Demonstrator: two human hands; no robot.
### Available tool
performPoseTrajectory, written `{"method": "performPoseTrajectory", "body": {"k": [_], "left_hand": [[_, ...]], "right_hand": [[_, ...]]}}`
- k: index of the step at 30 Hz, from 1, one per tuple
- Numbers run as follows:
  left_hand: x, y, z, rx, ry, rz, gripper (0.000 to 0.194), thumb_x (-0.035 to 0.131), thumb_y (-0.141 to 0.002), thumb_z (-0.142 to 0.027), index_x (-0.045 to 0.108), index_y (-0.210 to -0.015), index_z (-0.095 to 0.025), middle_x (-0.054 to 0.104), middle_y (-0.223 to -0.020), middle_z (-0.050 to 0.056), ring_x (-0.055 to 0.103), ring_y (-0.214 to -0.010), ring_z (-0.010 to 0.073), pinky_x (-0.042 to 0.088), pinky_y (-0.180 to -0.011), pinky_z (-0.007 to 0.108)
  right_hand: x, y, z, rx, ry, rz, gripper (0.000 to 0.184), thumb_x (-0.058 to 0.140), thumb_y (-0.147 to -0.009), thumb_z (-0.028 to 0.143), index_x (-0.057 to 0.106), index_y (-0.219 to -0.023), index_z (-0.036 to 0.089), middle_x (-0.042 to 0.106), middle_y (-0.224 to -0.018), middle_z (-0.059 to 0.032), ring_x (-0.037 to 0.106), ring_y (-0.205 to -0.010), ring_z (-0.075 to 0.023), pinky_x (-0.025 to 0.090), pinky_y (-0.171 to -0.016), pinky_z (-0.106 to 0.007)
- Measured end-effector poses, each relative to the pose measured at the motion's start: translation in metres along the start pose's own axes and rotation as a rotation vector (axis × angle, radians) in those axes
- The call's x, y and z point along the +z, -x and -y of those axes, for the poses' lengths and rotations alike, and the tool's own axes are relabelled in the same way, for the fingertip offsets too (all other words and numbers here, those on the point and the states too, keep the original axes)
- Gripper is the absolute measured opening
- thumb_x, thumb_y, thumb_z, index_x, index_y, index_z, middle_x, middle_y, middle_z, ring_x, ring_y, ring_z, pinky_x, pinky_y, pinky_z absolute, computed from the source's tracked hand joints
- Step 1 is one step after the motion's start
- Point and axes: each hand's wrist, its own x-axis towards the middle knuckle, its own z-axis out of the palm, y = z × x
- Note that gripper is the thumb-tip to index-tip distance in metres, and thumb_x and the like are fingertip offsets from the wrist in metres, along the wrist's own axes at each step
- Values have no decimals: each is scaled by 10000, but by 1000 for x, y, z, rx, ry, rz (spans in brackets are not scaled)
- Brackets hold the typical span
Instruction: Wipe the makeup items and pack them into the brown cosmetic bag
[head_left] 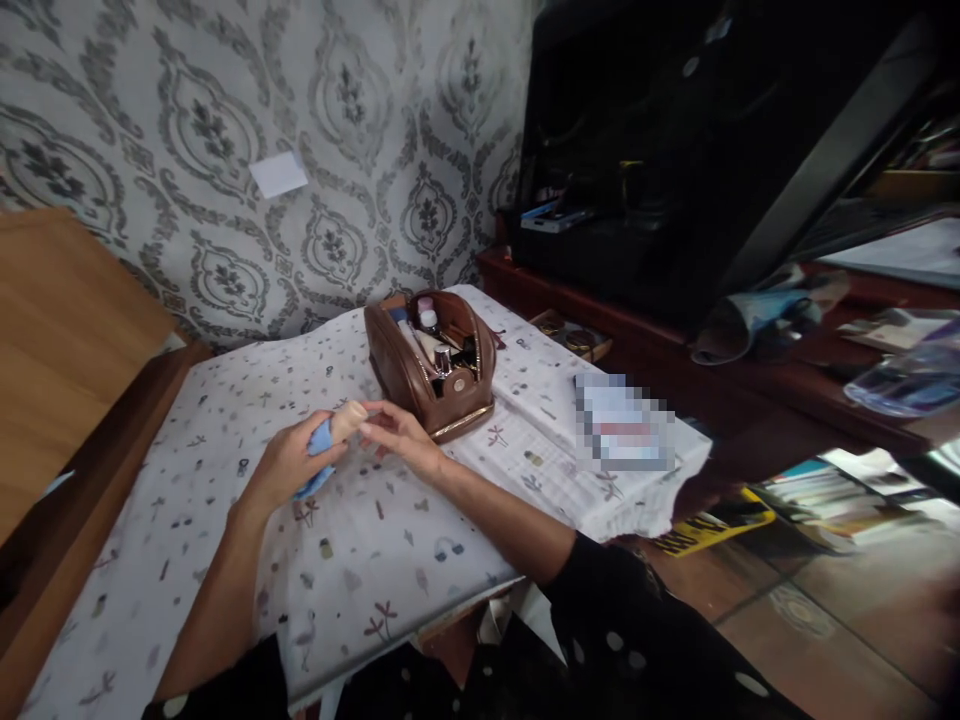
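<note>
Patterned tablecloth (397, 570), brown bag (457, 412) (unzipped), pixelated object (624, 425).

Big black screen (622, 150) here, with grey patterned wallpaper (349, 95) to its left and a white slip (279, 174) on that. There's a wooden panel (67, 340) way left of the screen too, plus a yellow plate (754, 508) with black lettering below it.
</note>
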Motion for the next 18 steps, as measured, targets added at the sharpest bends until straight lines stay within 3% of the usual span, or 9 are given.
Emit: {"method": "performPoseTrajectory", "body": {"k": [3, 6, 11, 18], "left_hand": [[3, 0, 1, 21, -194, 122, 274, 625, -823, -431, 639, -1045, -271, 674, -852, -16, 615, -738, 199, 395, -641, 254], [7, 0, 0, 55, -242, 163, 228, 599, -850, -438, 615, -999, -267, 678, -872, -6, 629, -775, 213, 396, -656, 266], [10, 3, -4, 134, -157, 176, 319, 479, -940, -540, 611, -954, -249, 671, -862, -2, 626, -791, 199, 414, -685, 266], [23, 4, -4, 128, -89, 136, 385, 370, -985, -551, 612, -1005, -252, 681, -867, -5, 636, -833, 200, 421, -741, 281]], "right_hand": [[-2, -2, -4, -12, 11, -21, 585, 775, -732, 582, 620, -1140, 193, 621, -806, 2, 626, -692, -128, 450, -473, -184], [-3, -4, -11, -28, 60, -25, 563, 778, -718, 583, 600, -1082, 191, 588, -744, 22, 613, -642, -125, 445, -453, -189], [-5, -7, -20, -51, 143, 24, 508, 756, -726, 573, 558, -1011, 201, 557, -726, 37, 612, -607, -126, 469, -468, -216], [-7, -6, -26, -81, 208, 77, 492, 735, -745, 572, 529, -994, 201, 546, -732, 45, 619, -605, -120, 500, -541, -243]]}}
